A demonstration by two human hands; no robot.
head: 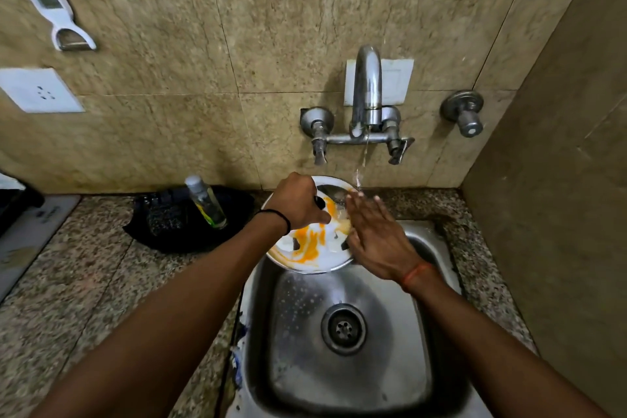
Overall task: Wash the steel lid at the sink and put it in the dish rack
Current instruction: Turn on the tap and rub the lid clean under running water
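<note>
A round steel lid [314,253] smeared with orange-yellow residue is held tilted over the back left of the steel sink [342,380]. My left hand [298,204] grips the lid by its black knob near the top. My right hand [376,237] lies flat with fingers apart on the lid's right side, its fingertips under a thin stream of water from the tap [366,92]. The right part of the lid is hidden by that hand. No dish rack is in view.
A black cloth [169,224] with a clear bottle [205,202] lying on it sits on the granite counter left of the sink. Two tap handles [319,139] flank the spout; a separate valve [464,112] is on the wall at right. A peeler [51,7] hangs upper left.
</note>
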